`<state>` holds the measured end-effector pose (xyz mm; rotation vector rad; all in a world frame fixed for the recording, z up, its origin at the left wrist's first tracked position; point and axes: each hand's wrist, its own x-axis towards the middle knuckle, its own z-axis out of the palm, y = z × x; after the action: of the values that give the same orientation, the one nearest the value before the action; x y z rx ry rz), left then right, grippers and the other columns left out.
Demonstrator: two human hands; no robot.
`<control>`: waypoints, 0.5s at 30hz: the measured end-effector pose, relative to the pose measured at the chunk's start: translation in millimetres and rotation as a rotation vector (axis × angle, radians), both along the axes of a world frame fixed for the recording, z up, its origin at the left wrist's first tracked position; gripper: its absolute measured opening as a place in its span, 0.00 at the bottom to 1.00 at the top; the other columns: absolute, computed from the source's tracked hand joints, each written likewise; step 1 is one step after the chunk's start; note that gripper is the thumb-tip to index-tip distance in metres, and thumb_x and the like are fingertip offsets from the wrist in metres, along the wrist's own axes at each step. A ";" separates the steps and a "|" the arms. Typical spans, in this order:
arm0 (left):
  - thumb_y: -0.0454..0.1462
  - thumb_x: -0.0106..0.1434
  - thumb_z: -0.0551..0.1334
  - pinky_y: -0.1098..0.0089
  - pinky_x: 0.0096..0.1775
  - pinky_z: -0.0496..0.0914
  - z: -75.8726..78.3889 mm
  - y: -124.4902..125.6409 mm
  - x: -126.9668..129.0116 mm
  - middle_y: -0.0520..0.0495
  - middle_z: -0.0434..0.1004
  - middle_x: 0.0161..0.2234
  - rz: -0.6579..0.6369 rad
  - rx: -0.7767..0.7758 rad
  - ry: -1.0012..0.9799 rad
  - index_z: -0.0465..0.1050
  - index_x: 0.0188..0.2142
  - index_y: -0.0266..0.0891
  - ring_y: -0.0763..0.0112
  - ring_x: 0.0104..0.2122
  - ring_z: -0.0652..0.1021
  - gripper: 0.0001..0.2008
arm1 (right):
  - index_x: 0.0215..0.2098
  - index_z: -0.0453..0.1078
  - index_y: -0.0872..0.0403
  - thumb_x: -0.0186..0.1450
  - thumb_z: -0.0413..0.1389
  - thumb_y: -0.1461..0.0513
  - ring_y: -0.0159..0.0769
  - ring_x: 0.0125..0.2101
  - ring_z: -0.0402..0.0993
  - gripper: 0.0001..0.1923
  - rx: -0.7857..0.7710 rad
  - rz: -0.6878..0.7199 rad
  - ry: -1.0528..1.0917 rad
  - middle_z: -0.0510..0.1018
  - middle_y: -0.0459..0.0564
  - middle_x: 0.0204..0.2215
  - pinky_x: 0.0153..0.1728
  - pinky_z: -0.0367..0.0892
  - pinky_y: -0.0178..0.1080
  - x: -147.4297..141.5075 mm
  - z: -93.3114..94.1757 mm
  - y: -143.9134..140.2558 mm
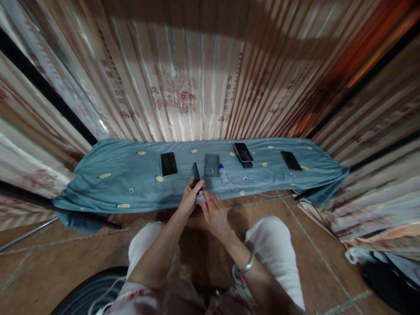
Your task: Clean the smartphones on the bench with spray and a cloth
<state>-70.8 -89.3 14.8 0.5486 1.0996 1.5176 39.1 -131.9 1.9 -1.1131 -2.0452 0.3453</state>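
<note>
In front of the cloth-covered table, my left hand (188, 195) is closed around a dark smartphone (196, 171), which stands on edge. My right hand (215, 214) has its fingers closed on a small whitish piece (201, 198) at the phone's lower end; whether it is cloth or tissue I cannot tell. Just beyond the hands lies a flat greyish-green rectangular case or panel (211, 165). A small clear bottle with a blue cap (223, 174) lies beside its right edge.
A dark phone (169, 164) lies to the left on the blue patterned cloth (108, 188). A tilted dark device (243, 152) rests over a smaller black item (247, 165), and another phone (291, 161) is farther right. Curtains (210, 78) and dark poles enclose the table.
</note>
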 end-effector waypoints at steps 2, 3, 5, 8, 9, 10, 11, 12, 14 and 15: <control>0.44 0.51 0.68 0.76 0.30 0.68 2.9 -2.5 -2.3 0.47 0.78 0.28 -0.079 -0.072 -0.093 0.74 0.30 0.35 0.74 0.28 0.77 0.14 | 0.63 0.55 0.58 0.69 0.40 0.63 0.45 0.55 0.64 0.24 0.005 0.063 0.016 0.69 0.61 0.54 0.54 0.63 0.50 0.8 2.3 -6.8; 0.46 0.54 0.65 0.76 0.29 0.69 4.6 -4.0 -3.1 0.46 0.79 0.28 -0.126 -0.112 -0.143 0.75 0.30 0.34 0.74 0.26 0.77 0.15 | 0.64 0.52 0.56 0.69 0.40 0.64 0.44 0.57 0.61 0.25 0.005 0.096 0.018 0.66 0.60 0.57 0.56 0.62 0.50 1.2 2.7 -9.7; 0.48 0.59 0.59 0.76 0.29 0.70 7.7 -7.2 -3.5 0.44 0.80 0.29 -0.201 -0.171 -0.250 0.75 0.32 0.32 0.74 0.25 0.77 0.18 | 0.65 0.48 0.55 0.69 0.40 0.65 0.42 0.60 0.56 0.26 0.005 0.145 0.017 0.62 0.57 0.60 0.58 0.59 0.51 1.5 2.1 -12.8; 0.47 0.64 0.53 0.76 0.34 0.72 9.5 -11.0 -0.7 0.42 0.80 0.30 -0.234 -0.206 -0.323 0.76 0.34 0.32 0.72 0.30 0.80 0.21 | 0.66 0.44 0.54 0.68 0.40 0.67 0.41 0.63 0.50 0.29 0.031 0.172 0.014 0.57 0.56 0.63 0.60 0.57 0.51 1.4 -0.3 -5.7; 0.46 0.65 0.52 0.76 0.36 0.72 9.4 -11.7 0.9 0.41 0.80 0.30 -0.237 -0.194 -0.328 0.76 0.35 0.31 0.71 0.32 0.80 0.21 | 0.67 0.43 0.54 0.68 0.40 0.67 0.41 0.63 0.49 0.29 0.046 0.172 0.015 0.56 0.56 0.63 0.60 0.56 0.51 1.6 -0.6 -0.1; 0.45 0.65 0.53 0.75 0.38 0.73 8.9 -12.4 2.7 0.41 0.81 0.31 -0.233 -0.182 -0.339 0.76 0.36 0.32 0.69 0.34 0.80 0.19 | 0.67 0.42 0.54 0.67 0.40 0.68 0.40 0.64 0.48 0.30 0.062 0.171 0.019 0.55 0.56 0.63 0.61 0.55 0.51 2.0 -0.2 6.9; 0.44 0.65 0.54 0.73 0.40 0.72 8.3 -12.9 4.5 0.42 0.81 0.33 -0.210 -0.173 -0.343 0.76 0.38 0.33 0.68 0.37 0.80 0.17 | 0.67 0.41 0.53 0.68 0.39 0.68 0.40 0.64 0.47 0.30 0.076 0.170 0.026 0.55 0.55 0.64 0.61 0.55 0.51 2.6 0.7 14.7; 0.42 0.64 0.56 0.72 0.43 0.72 7.8 -13.4 6.3 0.43 0.81 0.35 -0.191 -0.169 -0.340 0.76 0.41 0.35 0.67 0.39 0.80 0.15 | 0.67 0.41 0.53 0.68 0.39 0.68 0.39 0.64 0.47 0.30 0.089 0.166 0.034 0.54 0.55 0.64 0.61 0.54 0.51 3.4 2.3 23.0; 0.41 0.63 0.58 0.70 0.47 0.71 7.3 -14.8 9.8 0.45 0.81 0.39 -0.188 -0.161 -0.339 0.74 0.45 0.39 0.66 0.44 0.78 0.14 | 0.67 0.41 0.52 0.68 0.38 0.67 0.38 0.64 0.46 0.29 0.106 0.161 0.048 0.53 0.54 0.64 0.62 0.54 0.51 5.4 6.6 39.3; 0.40 0.63 0.58 0.69 0.49 0.70 7.4 -15.8 11.4 0.46 0.81 0.40 -0.197 -0.157 -0.339 0.73 0.47 0.39 0.65 0.45 0.78 0.15 | 0.67 0.41 0.52 0.69 0.38 0.67 0.38 0.65 0.45 0.29 0.112 0.159 0.053 0.53 0.54 0.64 0.62 0.53 0.51 6.5 9.0 46.7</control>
<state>-59.4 -105.1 22.2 0.2690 0.8651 1.2827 45.6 -85.3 10.9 -0.8683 -2.0846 0.3307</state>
